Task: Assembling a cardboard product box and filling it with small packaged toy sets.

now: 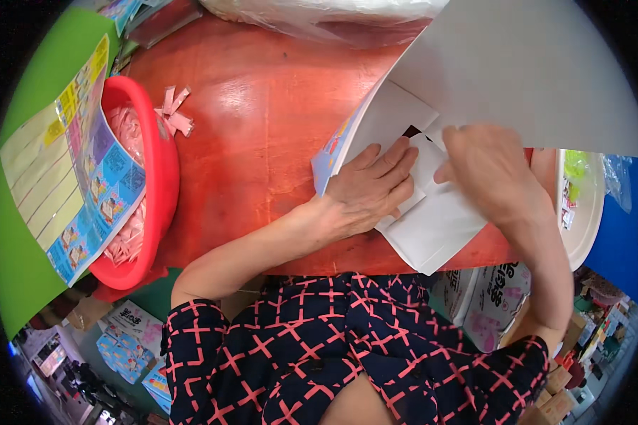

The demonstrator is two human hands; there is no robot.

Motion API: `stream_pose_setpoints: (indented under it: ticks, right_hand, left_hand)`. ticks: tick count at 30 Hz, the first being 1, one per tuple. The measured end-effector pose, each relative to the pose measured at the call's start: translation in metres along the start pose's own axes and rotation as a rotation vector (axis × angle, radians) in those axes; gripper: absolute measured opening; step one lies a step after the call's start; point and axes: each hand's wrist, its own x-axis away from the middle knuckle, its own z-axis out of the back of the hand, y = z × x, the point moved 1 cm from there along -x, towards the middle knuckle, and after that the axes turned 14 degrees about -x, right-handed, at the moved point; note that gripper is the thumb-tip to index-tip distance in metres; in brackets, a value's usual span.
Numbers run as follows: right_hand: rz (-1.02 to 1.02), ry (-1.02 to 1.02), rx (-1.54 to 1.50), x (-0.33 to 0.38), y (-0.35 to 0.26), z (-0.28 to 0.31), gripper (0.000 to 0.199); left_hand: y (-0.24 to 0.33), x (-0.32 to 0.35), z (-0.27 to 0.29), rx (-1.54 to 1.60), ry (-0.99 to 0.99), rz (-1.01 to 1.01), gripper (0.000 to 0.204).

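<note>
A large sheet of thin cardboard (524, 71), white on this face, stands up on the table with its bottom flaps folded in like a carton. A strip of blue printed outside shows along its left edge. My left hand (365, 188) lies over the folded white flaps (439, 219), fingers stretched out and resting on them. Just to the right, my right hand (485, 170) is curled above the same flaps, slightly blurred by motion; whatever its fingers may hold is hidden. A small dark gap shows between the flaps, between both hands.
On the left of the red table (262, 127) stands a red basin (163, 184) of pink strips, with a printed flat sheet (85, 163) leaning across it. More pink strips (176, 112) lie beside it. A white basin (585, 212) is at right; clear plastic wrapping (326, 18) lies at the back.
</note>
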Motion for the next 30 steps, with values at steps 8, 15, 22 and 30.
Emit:
stream_pose_setpoints:
  ticks: [8,15,22,30]
  right_hand:
    - [0.159,-0.079,0.149,-0.025,0.013,-0.014,0.011]
    - [0.333,-0.358,-0.016,-0.027,0.03,-0.035,0.016]
    - [0.211,-0.517,0.174,-0.029,0.012,-0.034,0.02]
    - [0.431,0.162,-0.245,0.019,0.001,0.018,0.033]
  left_hand:
    - [0.008,0.006,0.001,0.071,-0.067,0.099,0.054]
    - [0.012,0.017,0.0,0.2,-0.021,0.28,0.046]
    - [0.014,0.034,0.014,0.153,-0.069,0.364,0.048]
    - [0.005,0.014,0.012,0.097,-0.208,0.413,0.043]
